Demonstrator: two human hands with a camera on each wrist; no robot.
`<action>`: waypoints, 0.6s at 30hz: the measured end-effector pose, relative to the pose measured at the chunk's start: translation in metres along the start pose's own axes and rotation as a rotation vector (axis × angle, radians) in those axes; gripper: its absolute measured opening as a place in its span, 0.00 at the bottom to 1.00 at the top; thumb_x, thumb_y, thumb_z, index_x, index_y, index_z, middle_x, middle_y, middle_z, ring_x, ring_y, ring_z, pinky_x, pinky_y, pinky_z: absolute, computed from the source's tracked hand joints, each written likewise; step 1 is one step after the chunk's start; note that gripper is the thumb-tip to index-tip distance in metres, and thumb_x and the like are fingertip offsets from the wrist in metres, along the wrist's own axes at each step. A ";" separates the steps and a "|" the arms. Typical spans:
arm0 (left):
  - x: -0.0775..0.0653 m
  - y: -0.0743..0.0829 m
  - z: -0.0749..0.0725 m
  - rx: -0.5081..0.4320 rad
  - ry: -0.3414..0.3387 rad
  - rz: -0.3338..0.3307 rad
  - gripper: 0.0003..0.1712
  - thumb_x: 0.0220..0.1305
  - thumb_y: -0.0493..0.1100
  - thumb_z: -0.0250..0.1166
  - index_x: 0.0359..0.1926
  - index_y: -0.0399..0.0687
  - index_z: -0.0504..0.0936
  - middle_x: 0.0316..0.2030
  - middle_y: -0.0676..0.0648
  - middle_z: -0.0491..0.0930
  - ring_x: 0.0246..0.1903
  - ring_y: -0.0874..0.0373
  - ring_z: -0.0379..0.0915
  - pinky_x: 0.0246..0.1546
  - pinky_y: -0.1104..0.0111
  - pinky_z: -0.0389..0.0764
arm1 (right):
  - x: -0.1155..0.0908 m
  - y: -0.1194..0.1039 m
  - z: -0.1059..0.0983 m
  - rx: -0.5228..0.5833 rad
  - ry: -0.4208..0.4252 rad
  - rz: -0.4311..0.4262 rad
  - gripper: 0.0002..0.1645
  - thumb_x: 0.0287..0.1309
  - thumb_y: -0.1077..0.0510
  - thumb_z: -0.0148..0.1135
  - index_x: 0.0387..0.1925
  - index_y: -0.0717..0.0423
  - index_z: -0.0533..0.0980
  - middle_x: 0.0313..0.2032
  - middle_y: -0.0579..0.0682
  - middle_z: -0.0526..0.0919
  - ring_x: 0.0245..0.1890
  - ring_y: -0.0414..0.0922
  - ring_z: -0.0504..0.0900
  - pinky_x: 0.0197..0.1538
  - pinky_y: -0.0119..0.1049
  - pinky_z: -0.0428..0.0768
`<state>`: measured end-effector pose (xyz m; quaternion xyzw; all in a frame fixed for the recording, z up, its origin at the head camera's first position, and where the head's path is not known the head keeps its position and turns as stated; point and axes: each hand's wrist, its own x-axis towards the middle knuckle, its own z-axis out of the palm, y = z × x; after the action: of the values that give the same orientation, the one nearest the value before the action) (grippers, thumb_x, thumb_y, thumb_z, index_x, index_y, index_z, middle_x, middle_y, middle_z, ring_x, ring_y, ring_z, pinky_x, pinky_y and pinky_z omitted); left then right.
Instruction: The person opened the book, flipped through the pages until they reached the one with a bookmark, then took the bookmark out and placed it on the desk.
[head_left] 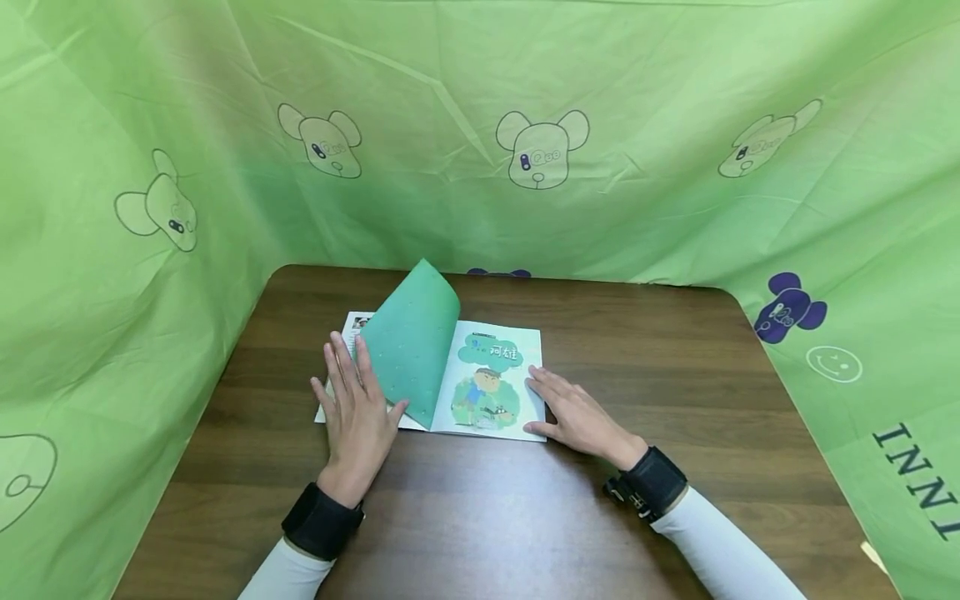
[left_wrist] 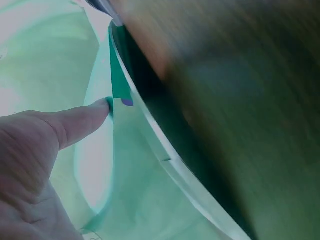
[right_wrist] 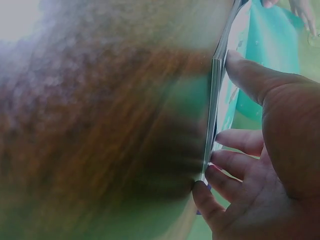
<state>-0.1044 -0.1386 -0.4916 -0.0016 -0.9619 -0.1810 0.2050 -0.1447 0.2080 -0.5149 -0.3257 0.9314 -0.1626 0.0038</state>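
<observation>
An open picture book (head_left: 532,354) lies on the table, its right page showing a cartoon child in a cap on a green patch. A plain green leaf (head_left: 412,350) stands up from the spine, bent over toward the left page. My left hand (head_left: 356,425) is spread over the left side, its straight fingers against the green leaf and its thumb toward the lower edge. In the left wrist view the thumb (left_wrist: 80,122) reaches the leaf's edge. My right hand (head_left: 577,412) rests at the book's right edge; in the right wrist view its thumb and fingertips touch the page edges (right_wrist: 215,95).
The brown wooden table (head_left: 637,358) has rounded far corners. A green cloth (head_left: 540,225) printed with bear heads hangs behind it and along both sides. Black bands (head_left: 322,521) circle both wrists below white sleeves.
</observation>
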 end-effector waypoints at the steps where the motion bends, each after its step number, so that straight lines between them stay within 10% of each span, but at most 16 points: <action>1: 0.001 -0.002 0.000 0.030 0.003 0.018 0.80 0.37 0.52 0.81 0.78 0.40 0.32 0.76 0.35 0.23 0.75 0.37 0.24 0.62 0.28 0.40 | 0.000 0.000 0.000 0.000 -0.002 0.003 0.47 0.57 0.35 0.61 0.69 0.62 0.67 0.72 0.59 0.64 0.71 0.54 0.62 0.59 0.61 0.71; 8: 0.004 -0.007 0.003 0.142 -0.071 0.137 0.71 0.39 0.53 0.80 0.79 0.52 0.46 0.78 0.36 0.32 0.76 0.42 0.23 0.68 0.37 0.31 | -0.001 -0.001 -0.002 0.001 0.001 -0.002 0.48 0.56 0.35 0.62 0.68 0.62 0.68 0.72 0.59 0.64 0.71 0.54 0.62 0.58 0.62 0.71; 18: -0.005 -0.007 0.012 0.142 -0.300 0.349 0.39 0.60 0.41 0.64 0.73 0.61 0.66 0.78 0.40 0.40 0.76 0.41 0.31 0.67 0.36 0.44 | 0.000 -0.001 -0.002 0.007 0.000 -0.014 0.48 0.56 0.36 0.62 0.68 0.63 0.67 0.71 0.60 0.64 0.71 0.55 0.62 0.58 0.61 0.72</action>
<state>-0.1054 -0.1406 -0.5064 -0.1801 -0.9770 -0.0727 0.0876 -0.1443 0.2082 -0.5125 -0.3321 0.9285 -0.1659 0.0040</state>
